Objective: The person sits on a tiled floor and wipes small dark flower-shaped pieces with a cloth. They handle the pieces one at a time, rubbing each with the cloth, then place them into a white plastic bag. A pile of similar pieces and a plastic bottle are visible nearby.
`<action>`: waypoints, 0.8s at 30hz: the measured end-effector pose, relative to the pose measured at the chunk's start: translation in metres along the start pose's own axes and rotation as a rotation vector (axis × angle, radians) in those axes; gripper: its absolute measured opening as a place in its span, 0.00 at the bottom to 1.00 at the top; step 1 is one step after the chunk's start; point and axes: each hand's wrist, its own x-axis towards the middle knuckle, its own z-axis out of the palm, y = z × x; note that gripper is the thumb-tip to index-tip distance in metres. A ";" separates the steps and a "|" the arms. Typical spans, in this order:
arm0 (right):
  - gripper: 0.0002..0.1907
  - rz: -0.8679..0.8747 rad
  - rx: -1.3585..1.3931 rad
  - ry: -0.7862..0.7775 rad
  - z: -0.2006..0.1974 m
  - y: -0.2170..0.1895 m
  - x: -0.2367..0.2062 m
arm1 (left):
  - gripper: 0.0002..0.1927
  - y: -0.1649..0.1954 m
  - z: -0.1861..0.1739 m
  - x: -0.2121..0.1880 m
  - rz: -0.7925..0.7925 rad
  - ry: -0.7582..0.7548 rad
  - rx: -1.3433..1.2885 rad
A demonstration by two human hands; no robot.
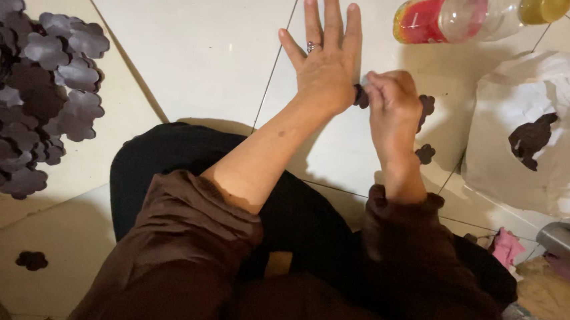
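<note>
A dark flower-shaped cutout point(361, 96) sits between both hands, mostly hidden, so its axis is unclear. The right hand point(392, 111) has its grip pinched on it. The left hand point(325, 59) lies flat and open on the floor tile point(199, 47), fingers toward 12 o'clock. More cutouts point(424, 153) lie at 3 o'clock; a pile point(29, 89) at 9; a plastic bottle point(475, 16) at 1.

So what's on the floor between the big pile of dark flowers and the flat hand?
Only bare white floor tile with a dark grout line lies between the pile of dark flower cutouts and the left hand, seen in the head view.
</note>
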 end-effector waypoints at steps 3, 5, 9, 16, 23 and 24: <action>0.06 0.035 0.005 0.040 0.007 -0.006 -0.009 | 0.59 -0.004 0.001 -0.009 -0.002 -0.040 0.014; 0.06 -0.067 -0.088 0.053 -0.013 0.007 -0.035 | 0.59 0.020 0.021 -0.016 -0.003 -0.034 0.043; 0.05 -0.001 -0.041 0.073 -0.010 0.034 -0.073 | 0.57 0.022 0.070 -0.041 0.042 0.026 0.059; 0.04 0.015 0.040 0.031 -0.011 0.017 -0.061 | 0.56 0.014 0.060 -0.035 0.052 0.049 0.026; 0.03 0.167 -0.012 -0.004 -0.004 0.010 -0.043 | 0.55 -0.006 0.060 -0.034 0.056 0.146 0.088; 0.03 0.130 0.037 -0.007 -0.002 0.016 -0.047 | 0.55 -0.003 0.066 -0.031 0.062 0.141 0.088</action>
